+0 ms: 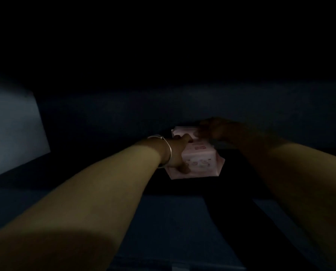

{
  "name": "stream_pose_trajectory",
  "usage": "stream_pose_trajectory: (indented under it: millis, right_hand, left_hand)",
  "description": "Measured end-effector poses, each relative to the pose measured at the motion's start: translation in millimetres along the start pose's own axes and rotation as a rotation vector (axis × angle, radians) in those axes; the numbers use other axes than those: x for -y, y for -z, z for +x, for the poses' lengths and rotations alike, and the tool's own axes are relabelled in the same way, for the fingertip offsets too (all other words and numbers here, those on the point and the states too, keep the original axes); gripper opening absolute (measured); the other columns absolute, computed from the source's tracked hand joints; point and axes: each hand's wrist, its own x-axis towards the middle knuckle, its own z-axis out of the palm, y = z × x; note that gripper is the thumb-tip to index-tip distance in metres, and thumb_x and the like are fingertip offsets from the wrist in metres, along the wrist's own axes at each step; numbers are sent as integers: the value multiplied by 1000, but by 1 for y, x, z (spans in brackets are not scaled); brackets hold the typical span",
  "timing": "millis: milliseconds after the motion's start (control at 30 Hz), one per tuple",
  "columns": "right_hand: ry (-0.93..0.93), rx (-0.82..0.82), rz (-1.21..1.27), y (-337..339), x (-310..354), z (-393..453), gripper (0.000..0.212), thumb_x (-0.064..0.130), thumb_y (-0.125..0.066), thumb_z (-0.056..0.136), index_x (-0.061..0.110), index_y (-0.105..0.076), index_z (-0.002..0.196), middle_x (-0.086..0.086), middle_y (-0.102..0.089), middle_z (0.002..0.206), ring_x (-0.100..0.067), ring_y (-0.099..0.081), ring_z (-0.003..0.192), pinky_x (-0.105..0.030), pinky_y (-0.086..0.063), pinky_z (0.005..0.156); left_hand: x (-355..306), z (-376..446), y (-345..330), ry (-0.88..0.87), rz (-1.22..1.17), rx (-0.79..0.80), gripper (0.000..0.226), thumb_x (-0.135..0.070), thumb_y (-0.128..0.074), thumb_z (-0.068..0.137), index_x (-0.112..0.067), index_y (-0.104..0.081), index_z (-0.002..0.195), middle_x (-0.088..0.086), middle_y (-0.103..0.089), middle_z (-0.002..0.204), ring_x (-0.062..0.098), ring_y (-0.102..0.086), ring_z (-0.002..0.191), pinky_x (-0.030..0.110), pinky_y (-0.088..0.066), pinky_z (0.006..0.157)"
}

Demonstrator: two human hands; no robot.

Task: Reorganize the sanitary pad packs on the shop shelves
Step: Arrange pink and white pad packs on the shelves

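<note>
A pink sanitary pad pack (201, 161) with small printed pictures lies deep inside a very dark shelf. My left hand (178, 151), with a thin metal bangle on its wrist, grips the pack's left side, thumb on top and fingers low on its near edge. My right hand (214, 130) is blurred and in shadow at the pack's far right corner, fingers curled onto it. Behind that corner a second pink edge (180, 130) shows; whether it belongs to another pack I cannot tell.
The shelf interior is almost black. A pale panel (12, 130) stands at the left side. A dim bluish shelf surface (173, 222) stretches below my arms toward the near edge.
</note>
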Motion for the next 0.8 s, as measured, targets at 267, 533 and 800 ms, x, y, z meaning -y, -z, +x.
stream_pose_trajectory:
  millis: [267, 533, 800]
  right_hand:
    - [1, 25, -242, -8, 2, 6, 86, 39, -74, 77, 18, -29, 147, -8, -34, 148, -27, -36, 133, -37, -32, 111]
    - [-99, -73, -425, -10, 3, -3, 89, 51, -68, 78, 20, -24, 149, -15, -30, 150, -34, -29, 137, -46, -28, 112]
    - [-101, -359, -180, 23, -6, -104, 83, 30, -82, 68, -1, -39, 132, -17, -51, 132, -31, -50, 121, -29, -43, 92]
  left_hand:
    - [13, -7, 8, 33, 109, 164, 107, -36, -79, 70, -30, -6, 148, -1, -32, 146, 22, -40, 127, 36, -42, 103]
    - [5, -14, -4, 45, 181, 100, 107, -38, -77, 72, -19, -4, 148, 5, -29, 147, 23, -36, 131, 39, -35, 109]
    - [-22, -55, -2, 16, -73, -277, 87, -23, -79, 67, -17, -30, 138, 6, -33, 135, 23, -30, 125, 26, -27, 104]
